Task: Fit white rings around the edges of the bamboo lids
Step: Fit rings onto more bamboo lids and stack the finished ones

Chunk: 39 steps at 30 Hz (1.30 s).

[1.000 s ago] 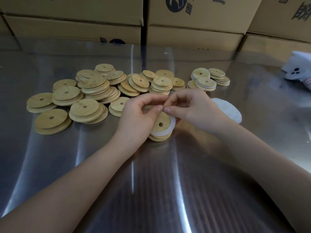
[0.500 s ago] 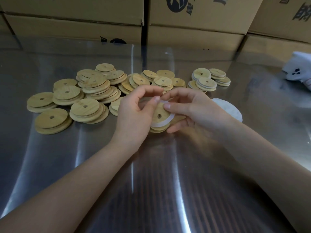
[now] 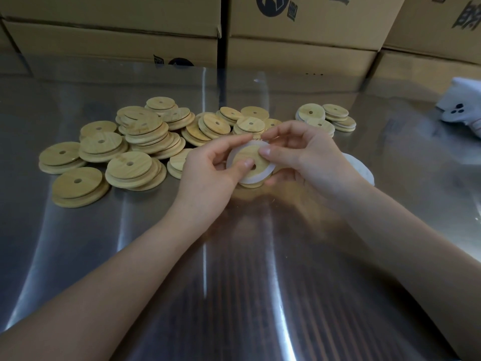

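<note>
Worker fits a seal: a person's left hand (image 3: pixel 208 175) and right hand (image 3: pixel 315 160) hold one bamboo lid (image 3: pixel 246 153) just above a shiny metal surface (image 3: pixel 234 282), with its holed face tilted up toward the viewer. A white ring (image 3: pixel 268 173) sits around the lid's edge and shows as a pale band along the left, top and lower right. The left thumb presses on the lid's face beside the hole, with the fingers curled behind. The right hand pinches the upper right rim, thumb in front and forefinger arched over the top. Behind and to the left lies a loose heap of lids (image 3: pixel 140 142), many of them stacked. A smaller group of lids (image 3: pixel 325 118) rests at the back right. A flat white stack (image 3: pixel 364 170) peeks out from behind the right wrist. Cardboard boxes (image 3: pixel 299 48) line the far edge, and a white object (image 3: pixel 460 110) sits at far right.
</note>
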Each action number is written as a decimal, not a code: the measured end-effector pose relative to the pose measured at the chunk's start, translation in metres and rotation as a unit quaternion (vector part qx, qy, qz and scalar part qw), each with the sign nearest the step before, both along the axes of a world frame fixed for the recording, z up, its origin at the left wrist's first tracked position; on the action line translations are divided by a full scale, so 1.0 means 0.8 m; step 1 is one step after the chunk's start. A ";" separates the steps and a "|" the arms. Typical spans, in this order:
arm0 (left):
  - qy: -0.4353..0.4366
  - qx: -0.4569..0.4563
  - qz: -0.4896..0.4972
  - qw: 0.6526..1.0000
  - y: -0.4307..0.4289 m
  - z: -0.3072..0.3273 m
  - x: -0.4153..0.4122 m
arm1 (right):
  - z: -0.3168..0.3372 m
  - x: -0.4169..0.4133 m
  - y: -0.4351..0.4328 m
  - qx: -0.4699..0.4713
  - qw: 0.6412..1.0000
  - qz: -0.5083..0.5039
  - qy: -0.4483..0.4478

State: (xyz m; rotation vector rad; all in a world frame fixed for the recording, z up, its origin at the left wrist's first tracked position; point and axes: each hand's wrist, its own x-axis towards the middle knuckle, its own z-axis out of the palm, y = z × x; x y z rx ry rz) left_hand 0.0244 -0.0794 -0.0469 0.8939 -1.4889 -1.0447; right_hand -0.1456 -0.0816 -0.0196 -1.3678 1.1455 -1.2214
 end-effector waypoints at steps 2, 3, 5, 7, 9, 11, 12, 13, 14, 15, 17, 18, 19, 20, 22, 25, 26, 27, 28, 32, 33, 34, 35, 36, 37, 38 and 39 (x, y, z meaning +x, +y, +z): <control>0.019 0.013 0.005 1.000 -0.002 0.000 0.001 | 0.000 0.000 -0.001 0.007 1.000 -0.007 -0.020; 0.028 0.019 0.007 0.999 -0.003 0.000 0.002 | 0.000 0.000 -0.001 0.011 1.000 -0.008 -0.024; 0.038 0.024 0.012 0.999 -0.003 0.001 0.003 | 0.000 0.000 -0.001 0.017 1.000 -0.008 -0.019; 0.043 0.027 0.014 0.999 -0.003 0.001 0.003 | 0.000 0.001 0.000 0.018 1.000 -0.012 -0.010; 0.047 0.030 0.018 0.998 -0.002 0.002 0.003 | 0.001 0.001 0.000 0.018 1.000 -0.015 -0.013; 0.050 0.032 0.020 0.998 -0.002 0.004 0.002 | 0.003 0.001 0.000 0.022 0.999 -0.015 -0.022; 0.051 0.033 0.021 0.998 -0.002 0.005 0.002 | 0.004 0.000 0.000 0.024 0.999 -0.016 -0.025; 0.052 0.034 0.021 0.998 -0.002 0.006 0.002 | 0.004 0.000 -0.001 0.027 0.999 -0.016 -0.027; 0.054 0.035 0.022 0.998 -0.002 0.006 0.002 | 0.005 0.000 -0.001 0.031 0.999 -0.015 -0.028; 0.056 0.037 0.023 0.997 -0.002 0.007 0.002 | 0.006 -0.001 -0.001 0.036 0.999 -0.012 -0.029; 0.066 0.044 0.023 0.997 -0.001 0.008 0.002 | 0.009 -0.001 0.000 0.045 0.999 -0.006 -0.031; 0.074 0.048 0.023 0.996 -0.001 0.009 0.001 | 0.011 -0.002 0.000 0.047 0.998 -0.002 -0.031; 0.083 0.053 0.023 0.995 -0.001 0.009 0.001 | 0.013 -0.003 0.001 0.049 0.998 0.004 -0.031; 0.094 0.059 0.022 0.994 0.000 0.009 0.000 | 0.015 -0.004 0.001 0.051 0.998 0.009 -0.031; 0.113 0.070 0.017 0.991 0.001 0.009 -0.001 | 0.017 -0.006 0.001 0.051 0.998 0.025 -0.031; 0.123 0.082 0.007 0.989 0.003 0.007 -0.002 | 0.017 -0.008 0.000 0.040 0.998 0.045 -0.014; 0.124 0.084 0.006 0.989 0.003 0.007 -0.002 | 0.016 -0.008 0.000 0.032 0.999 0.043 -0.002; 0.123 0.085 0.006 0.989 0.003 0.007 -0.002 | 0.013 -0.007 0.000 0.024 0.999 0.037 0.008; 0.120 0.084 0.008 0.989 0.003 0.006 -0.002 | 0.011 -0.007 0.000 0.018 0.999 0.029 0.016; 0.110 0.073 0.017 0.991 0.002 0.007 -0.001 | 0.007 -0.004 0.000 0.009 0.999 0.008 0.034; 0.108 0.071 0.020 0.991 0.002 0.007 -0.001 | 0.008 -0.004 0.000 0.019 0.999 0.010 0.023; 0.107 0.068 0.022 0.992 0.001 0.007 -0.001 | 0.008 -0.003 0.000 0.031 0.999 0.012 0.010; 0.106 0.065 0.022 0.992 0.001 0.007 0.000 | 0.007 -0.001 0.001 0.040 0.999 0.012 -0.002; 0.103 0.059 0.020 0.993 0.000 0.007 0.001 | 0.006 0.001 0.002 0.045 0.999 0.010 -0.010; 0.092 0.050 0.017 0.994 0.000 0.007 0.002 | 0.005 0.003 0.003 0.047 0.999 0.005 -0.014; 0.075 0.036 0.013 0.996 -0.001 0.007 0.003 | 0.003 0.005 0.003 0.044 0.999 -0.003 -0.013; 0.056 0.021 0.009 0.998 -0.001 0.006 0.004 | 0.002 0.006 0.003 0.040 0.999 -0.011 -0.008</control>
